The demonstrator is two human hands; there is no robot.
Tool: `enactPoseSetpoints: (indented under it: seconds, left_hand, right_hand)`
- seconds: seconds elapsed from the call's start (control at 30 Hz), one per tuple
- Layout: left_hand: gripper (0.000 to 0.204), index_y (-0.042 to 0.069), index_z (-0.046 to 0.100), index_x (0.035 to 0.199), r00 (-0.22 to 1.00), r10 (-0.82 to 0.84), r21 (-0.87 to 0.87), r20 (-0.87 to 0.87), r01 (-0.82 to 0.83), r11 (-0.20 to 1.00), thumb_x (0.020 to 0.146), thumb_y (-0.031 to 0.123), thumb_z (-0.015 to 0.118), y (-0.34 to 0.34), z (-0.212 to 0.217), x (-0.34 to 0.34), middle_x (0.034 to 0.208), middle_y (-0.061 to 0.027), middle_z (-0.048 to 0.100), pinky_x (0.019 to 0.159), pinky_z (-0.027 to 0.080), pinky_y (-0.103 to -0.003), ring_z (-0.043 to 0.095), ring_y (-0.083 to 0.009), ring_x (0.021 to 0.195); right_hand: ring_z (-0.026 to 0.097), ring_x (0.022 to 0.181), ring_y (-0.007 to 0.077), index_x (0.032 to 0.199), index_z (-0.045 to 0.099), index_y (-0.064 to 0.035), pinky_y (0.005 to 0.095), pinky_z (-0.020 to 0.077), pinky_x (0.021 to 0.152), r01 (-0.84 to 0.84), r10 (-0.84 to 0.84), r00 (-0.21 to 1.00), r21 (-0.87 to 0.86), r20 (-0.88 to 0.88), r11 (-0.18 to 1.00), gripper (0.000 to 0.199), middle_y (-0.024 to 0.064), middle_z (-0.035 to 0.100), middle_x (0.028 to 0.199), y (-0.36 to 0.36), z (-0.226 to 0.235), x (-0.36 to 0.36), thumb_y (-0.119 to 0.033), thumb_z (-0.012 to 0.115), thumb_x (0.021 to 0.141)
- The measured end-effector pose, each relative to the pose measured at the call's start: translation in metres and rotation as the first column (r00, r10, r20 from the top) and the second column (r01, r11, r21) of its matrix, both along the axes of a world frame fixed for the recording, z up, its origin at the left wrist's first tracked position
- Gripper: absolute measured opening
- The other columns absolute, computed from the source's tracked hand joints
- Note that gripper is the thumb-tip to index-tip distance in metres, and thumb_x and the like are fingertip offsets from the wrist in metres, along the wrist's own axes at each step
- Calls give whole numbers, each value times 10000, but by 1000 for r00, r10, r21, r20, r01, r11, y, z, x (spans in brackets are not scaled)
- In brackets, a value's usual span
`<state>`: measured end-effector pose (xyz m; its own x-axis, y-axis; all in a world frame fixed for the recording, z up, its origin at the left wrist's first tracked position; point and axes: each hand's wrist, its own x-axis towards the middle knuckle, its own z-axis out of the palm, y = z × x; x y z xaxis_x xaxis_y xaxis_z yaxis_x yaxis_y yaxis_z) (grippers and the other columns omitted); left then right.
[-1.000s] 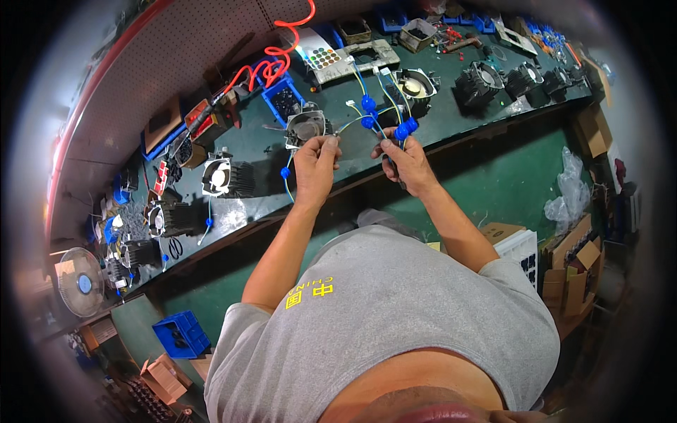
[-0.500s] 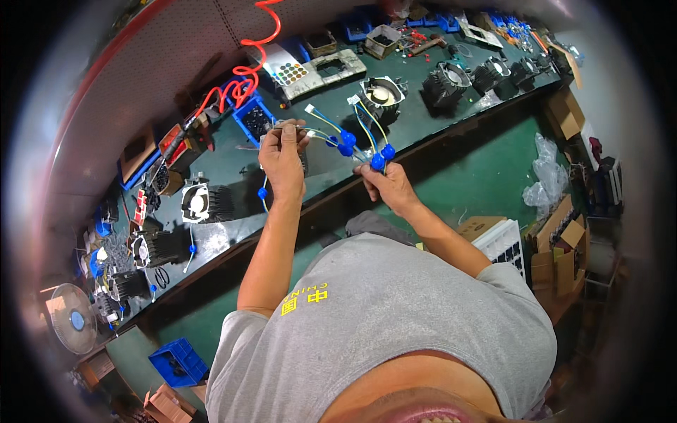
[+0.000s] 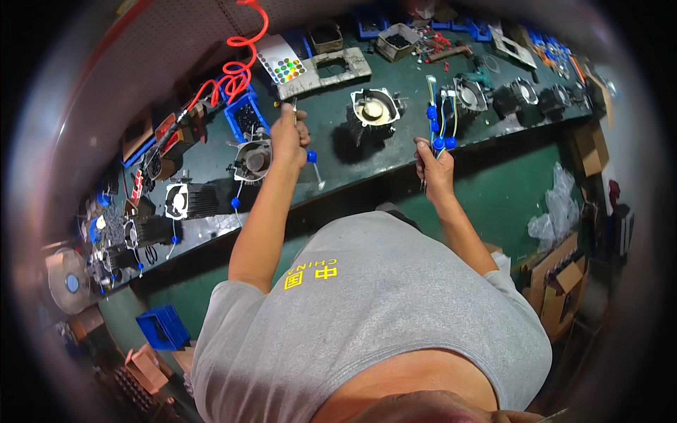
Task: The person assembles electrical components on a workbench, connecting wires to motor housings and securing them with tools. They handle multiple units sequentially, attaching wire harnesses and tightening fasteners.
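The left hand point(image 3: 290, 137) is closed, thumb against fingers, on a slim lead point(image 3: 312, 156) with a blue bead, beside a finned housing point(image 3: 254, 161). The right hand point(image 3: 435, 168) is curled shut around the lower end of a beaded wire bundle point(image 3: 439, 142), near the front edge of the green surface point(image 3: 326, 121). Markings: yellow lettering point(image 3: 326, 273) on the grey shirt point(image 3: 402, 303); a sheet point(image 3: 282, 58) of round, shiny stickers, print too small to read.

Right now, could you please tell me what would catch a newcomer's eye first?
Probably the coiled red hose at the upper left. Next might come the blue-beaded wires in the right hand, and the pale-centred dark housing on the bench, between the two hands.
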<state>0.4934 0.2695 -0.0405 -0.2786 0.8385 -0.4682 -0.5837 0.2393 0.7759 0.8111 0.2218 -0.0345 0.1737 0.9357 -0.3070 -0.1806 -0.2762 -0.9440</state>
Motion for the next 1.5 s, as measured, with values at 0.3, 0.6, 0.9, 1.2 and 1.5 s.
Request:
enactPoseSetpoints:
  seconds: [0.3,0.6,0.9,1.2,1.5]
  left_hand:
    - [285,4,688,1171,941,-174,-162,-289,131,978,1046,191,513,27,-62,70,812,21,556,543,403,-222,476,-63,655]
    - [361,57,681,1272,691,-246,-166,-680,182,969,1069,318,535,17,-69,82,744,9,563,526,353,-217,485,-67,627]
    - [181,3,706,1080,838,-385,-247,-385,309,919,1001,158,655,7,-81,84,827,3,655,592,433,-202,539,-52,670]
    - [213,-32,706,1048,578,-474,-282,-664,393,875,1001,169,657,-1,-95,82,800,-13,674,649,472,-239,589,-72,720]
    - [191,-11,696,1099,674,-444,-231,-590,387,893,1028,145,610,-33,-99,98,800,-14,656,633,477,-233,574,-64,711]
  right_hand:
    - [493,593,56,1063,676,-23,238,373,501,-148,148,984,-10,102,989,362,-26,592,764,104,-60,10,-235,859,834]
    - [585,732,187,933,590,-1,364,511,695,-257,194,876,86,442,963,456,67,622,831,144,-73,3,-223,909,694]
    - [715,826,235,1050,697,30,386,550,790,-395,286,846,168,451,903,386,150,754,921,205,-88,19,-200,831,771]
    - [715,743,282,1035,741,-20,397,540,703,-535,379,735,137,563,834,286,176,733,824,212,-84,1,-254,759,872]
    - [655,620,270,935,733,-13,409,515,632,-439,292,795,172,531,882,270,157,701,728,206,-92,0,-274,759,876]
